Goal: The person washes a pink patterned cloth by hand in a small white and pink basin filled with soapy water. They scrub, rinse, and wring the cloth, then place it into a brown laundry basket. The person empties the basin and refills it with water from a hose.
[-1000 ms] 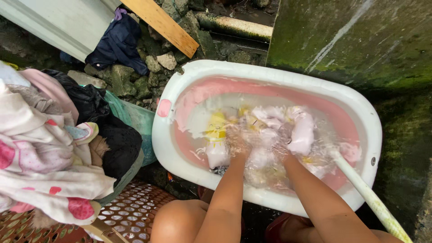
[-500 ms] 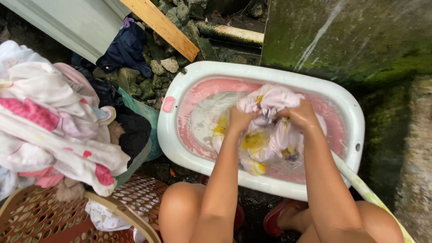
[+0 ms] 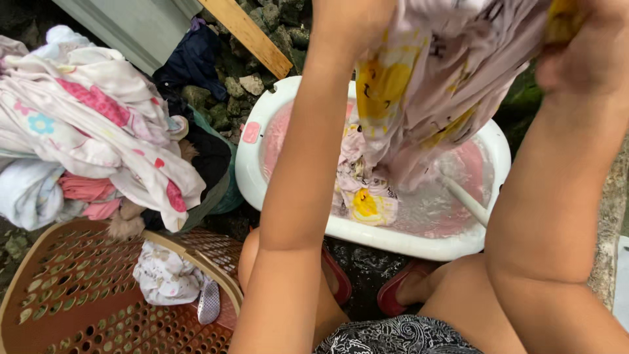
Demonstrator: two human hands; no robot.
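Head view, looking down past both raised arms.

Left hand (image 3: pixel 341 19): at top edge, mostly cropped. Grip state cannot be told; hand sits against upper left edge of the wet garment (image 3: pixel 432 85).

Right hand (image 3: pixel 583 46): top right, partly out of frame. Grip closed on upper right corner of the garment, fabric bunched under fingers.

Wet garment: pale pink/white cloth w/ yellow cartoon prints. Held up close to camera, stretched between both hands, hanging down above the tub (image 3: pixel 252 170). Lower end reaches toward the water; whether it touches cannot be told.

Tub: white oval plastic basin, pink inside, on the ground in front of the knees. Contains soapy water, a second printed cloth (image 3: pixel 363 196) lying at left-centre, and a white stick (image 3: pixel 465 200) slanting in from the right rim.

Left of tub: pile of laundry (image 3: pixel 98 131), white and pink pieces, heaped over dark items. Below it, brown perforated plastic basket (image 3: pixel 78 295) w/ a small white cloth (image 3: pixel 167 275) inside.

Top: wooden plank (image 3: pixel 252 36), dark blue garment (image 3: pixel 196 59) on stones (image 3: pixel 246 85).

Bottom: red sandals (image 3: pixel 393 295) on wet ground, patterned shorts (image 3: pixel 400 337).
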